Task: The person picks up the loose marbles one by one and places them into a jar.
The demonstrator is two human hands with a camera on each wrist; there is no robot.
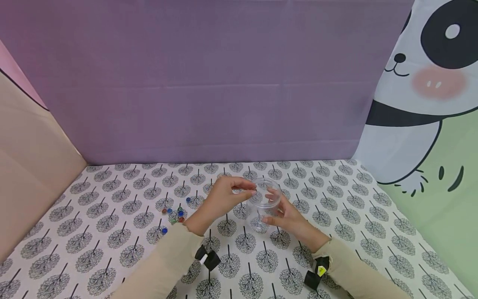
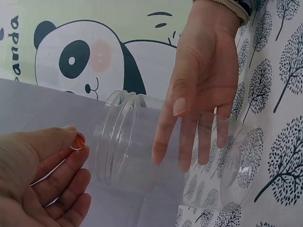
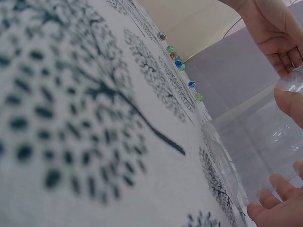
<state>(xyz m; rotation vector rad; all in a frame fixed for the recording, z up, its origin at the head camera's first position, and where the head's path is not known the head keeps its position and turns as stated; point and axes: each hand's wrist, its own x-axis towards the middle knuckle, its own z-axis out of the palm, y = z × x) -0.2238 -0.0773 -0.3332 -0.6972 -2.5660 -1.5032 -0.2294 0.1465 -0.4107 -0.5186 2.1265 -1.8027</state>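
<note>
A clear plastic jar (image 1: 255, 214) with a ridged, uncovered mouth stands upright on the cloth. My right hand (image 1: 293, 220) holds it from the right, thumb at the near side and fingers round the far side; the left wrist view shows those fingers along the jar's wall (image 2: 142, 156). Between thumb and forefinger my left hand (image 1: 222, 197) pinches a small orange-red glass marble (image 2: 78, 141), close beside the jar's rim. The other left fingers are loosely bent.
To the left, several blue, green and reddish marbles (image 1: 181, 214) lie scattered on the tree-print cloth (image 1: 123, 232). A purple backdrop (image 1: 224, 91) rises behind the table. A panda-print sheet (image 1: 410, 145) hangs at the right.
</note>
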